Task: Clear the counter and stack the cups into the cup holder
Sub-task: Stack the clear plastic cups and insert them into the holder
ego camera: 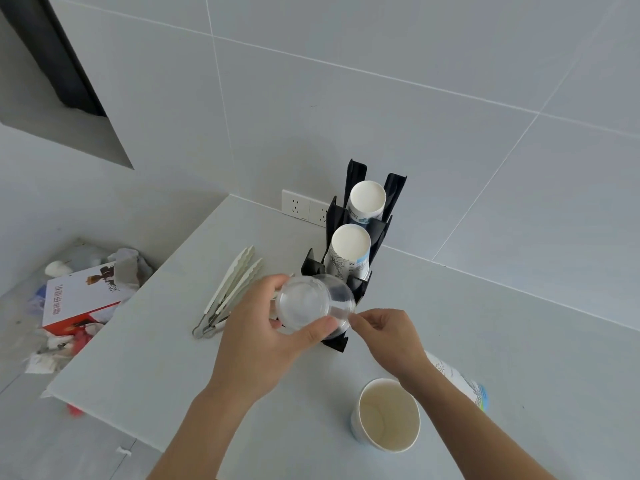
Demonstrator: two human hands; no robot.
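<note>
The cup holder (360, 251) stands on the counter (173, 358) toward its far edge, running near to far — its two far compartments each hold a stack of paper cups (349, 251). Behind it, on the wall, sits a socket (304, 207). Left of the holder lie tongs (228, 292). Over the holder's near end the left hand (263, 337) holds a clear cup (311, 303), with the right hand (388, 337) just right of it, fingers at its rim. Near right stands an open paper cup (388, 415); behind it, under the right forearm, another paper cup lies on its side (464, 382). Off the counter's left edge, lower down — a box (79, 299) among scattered litter.
</note>
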